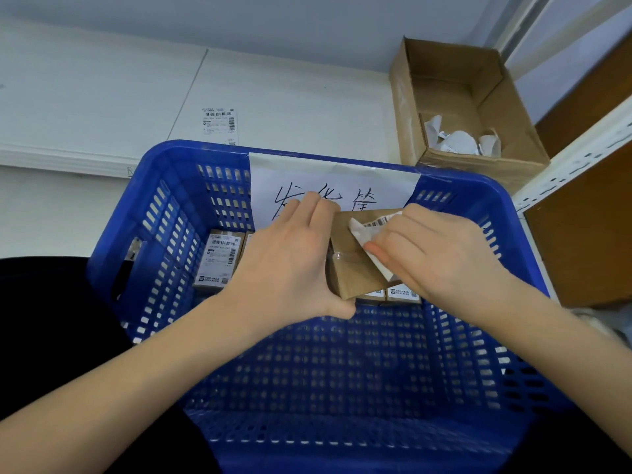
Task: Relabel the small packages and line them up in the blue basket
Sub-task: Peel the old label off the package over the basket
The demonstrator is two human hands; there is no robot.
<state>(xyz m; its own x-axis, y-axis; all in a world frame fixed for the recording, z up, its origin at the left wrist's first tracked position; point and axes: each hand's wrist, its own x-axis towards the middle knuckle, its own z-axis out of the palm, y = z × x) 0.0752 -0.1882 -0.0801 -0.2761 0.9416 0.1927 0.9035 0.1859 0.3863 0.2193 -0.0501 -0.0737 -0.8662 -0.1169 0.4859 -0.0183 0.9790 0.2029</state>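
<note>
At the far left a white worktop (85, 107) runs back to the wall, with a loose printed label (219, 123) lying flat on it just behind the blue basket (342, 371). The basket sits in front of me, its near floor bare. Against its far wall, on the left, a small package (219, 263) already wearing a white barcode label lies flat, and more labelled ones (403, 294) show in the same row under my hands. A white paper sign (328, 186) with handwritten characters is taped over the basket's back rim.

My left hand (290, 265) grips the brown package (355, 265) I am working on, fingers curled over its far edge and thumb hooked under the near corner, so it is held above the row at the back of the basket, tilted. A strip of clear tape crosses its seam.

My right hand (431, 251) pinches a white sticker (371, 230) between thumb and fingers; the sticker is curled and half lifted off the top of the brown package, barcode side partly showing.

Further right, behind the basket's corner, an open cardboard box (458, 107) holds crumpled white label scraps (458, 140). At the far right stands a shelf (578, 186) with a perforated white metal upright and brown boards
</note>
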